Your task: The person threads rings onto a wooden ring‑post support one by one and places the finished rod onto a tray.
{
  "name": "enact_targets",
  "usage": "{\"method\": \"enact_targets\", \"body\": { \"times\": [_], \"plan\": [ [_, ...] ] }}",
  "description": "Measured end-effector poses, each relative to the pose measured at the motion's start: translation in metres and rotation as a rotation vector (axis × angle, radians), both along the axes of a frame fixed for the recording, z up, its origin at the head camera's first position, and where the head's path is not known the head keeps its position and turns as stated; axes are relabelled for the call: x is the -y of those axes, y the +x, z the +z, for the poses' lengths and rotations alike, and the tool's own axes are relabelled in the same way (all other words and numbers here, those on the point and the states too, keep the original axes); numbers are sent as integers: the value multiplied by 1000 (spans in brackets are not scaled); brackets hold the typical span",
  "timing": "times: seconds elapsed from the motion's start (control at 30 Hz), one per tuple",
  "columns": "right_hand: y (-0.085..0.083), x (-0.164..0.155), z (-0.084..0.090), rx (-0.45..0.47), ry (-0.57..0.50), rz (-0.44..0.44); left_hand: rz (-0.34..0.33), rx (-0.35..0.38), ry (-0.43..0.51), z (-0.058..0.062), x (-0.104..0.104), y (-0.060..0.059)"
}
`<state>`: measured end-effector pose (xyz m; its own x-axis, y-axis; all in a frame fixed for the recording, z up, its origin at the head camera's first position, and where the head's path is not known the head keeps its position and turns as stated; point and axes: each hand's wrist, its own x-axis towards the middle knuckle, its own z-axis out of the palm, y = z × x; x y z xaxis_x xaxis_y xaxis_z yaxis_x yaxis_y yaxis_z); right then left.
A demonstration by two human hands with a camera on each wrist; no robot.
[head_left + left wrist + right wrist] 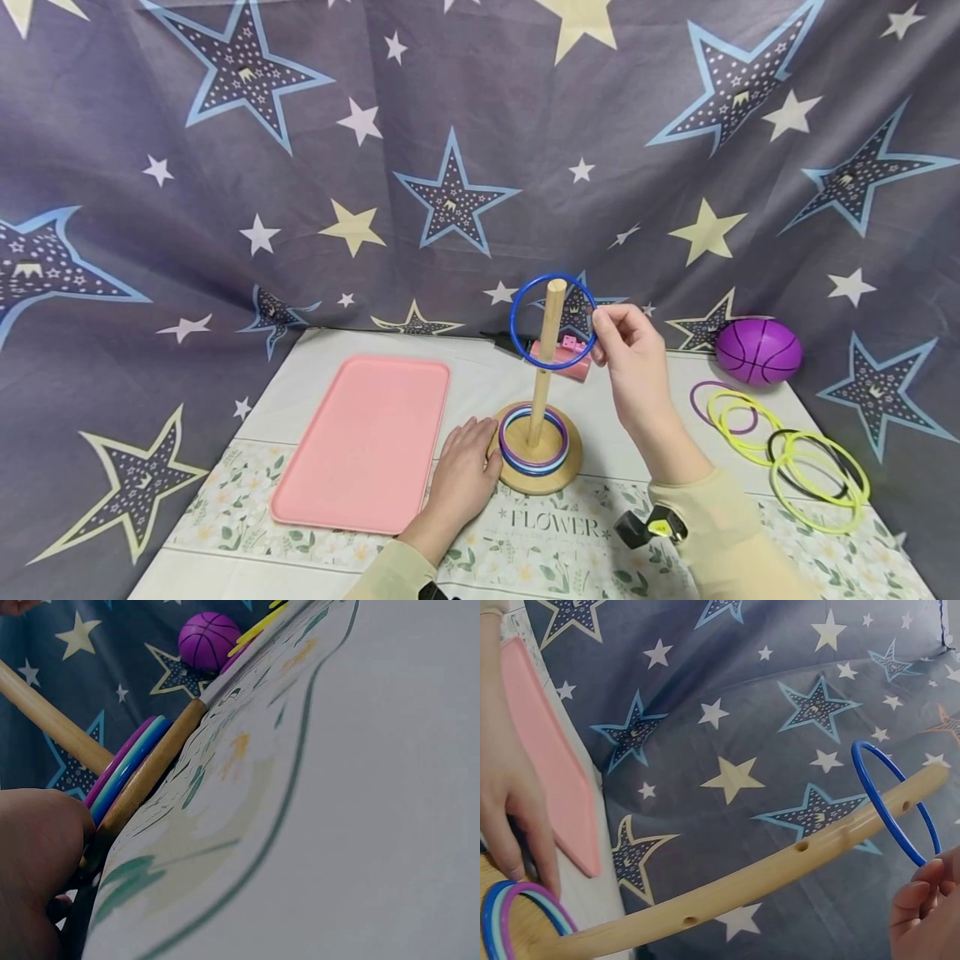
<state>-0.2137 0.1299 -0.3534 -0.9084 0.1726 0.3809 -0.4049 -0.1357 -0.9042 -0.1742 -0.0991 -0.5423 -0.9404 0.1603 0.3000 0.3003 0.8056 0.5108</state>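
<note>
A wooden ring stand sits on the table, with an upright peg and purple and blue rings stacked on its base. My right hand pinches a dark blue ring by its right edge, and the ring is tilted around the peg's top. In the right wrist view the peg passes through that blue ring, which my right hand's fingertips grip. My left hand rests on the table with its fingers against the base's left rim.
A pink tray lies left of the stand. A purple ball sits at the back right, with several loose yellow, purple and black rings in front of it. A pink object lies behind the peg. A star-patterned cloth hangs behind.
</note>
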Motion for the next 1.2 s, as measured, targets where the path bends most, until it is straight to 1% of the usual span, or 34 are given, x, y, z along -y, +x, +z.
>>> {"method": "enact_targets", "body": {
  "times": [0.23,0.5,0.7,0.9,1.2],
  "plan": [
    [-1,-1,-15,75,49,-6,0,-4,-1,0,0,0],
    [-4,-4,-36,161,59,6,-4,-3,-3,1,-1,1],
    [-5,-7,-52,212,110,7,-6,5,-10,0,0,0],
    [-6,-10,-68,275,147,27,-9,-11,-19,-1,1,-2],
    [-6,-10,-91,329,201,62,-5,-11,-24,-2,1,-2]
  ]
}}
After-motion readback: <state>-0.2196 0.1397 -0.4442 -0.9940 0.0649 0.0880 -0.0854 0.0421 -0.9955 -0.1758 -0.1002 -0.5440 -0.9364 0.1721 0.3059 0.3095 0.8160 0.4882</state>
